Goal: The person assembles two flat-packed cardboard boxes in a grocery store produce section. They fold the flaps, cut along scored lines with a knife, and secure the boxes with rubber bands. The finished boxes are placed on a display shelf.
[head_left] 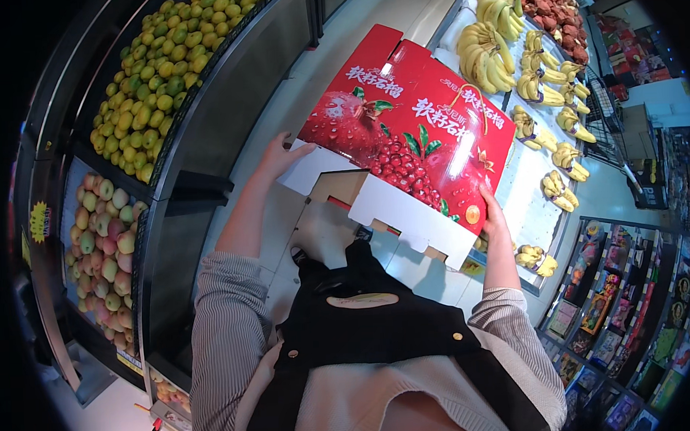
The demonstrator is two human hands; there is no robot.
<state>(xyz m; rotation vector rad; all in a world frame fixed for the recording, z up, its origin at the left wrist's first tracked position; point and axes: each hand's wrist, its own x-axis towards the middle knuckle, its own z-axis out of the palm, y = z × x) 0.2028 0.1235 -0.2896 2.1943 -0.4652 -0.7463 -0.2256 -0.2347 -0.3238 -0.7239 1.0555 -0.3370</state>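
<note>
Between my two hands I hold a large red cardboard fruit box (388,149), printed with pomegranates and white lettering, with a thin yellow cord handle on its face. Its white lower edge, with cut notches and flaps, faces me, and the box is tilted. My left hand (276,155) grips the box's left corner, thumb on top of the white edge. At the right side, my right hand (492,214) holds the box's edge, its fingers partly hidden behind it.
On the left, a dark-framed stand holds yellow-green citrus fruit (162,81) and apples (103,247). A white display table (519,202) with bananas (485,57) and reddish-brown produce (554,14) stands at right. Shelves of packaged goods (610,305) are at lower right, and a shopping cart (612,141) beyond.
</note>
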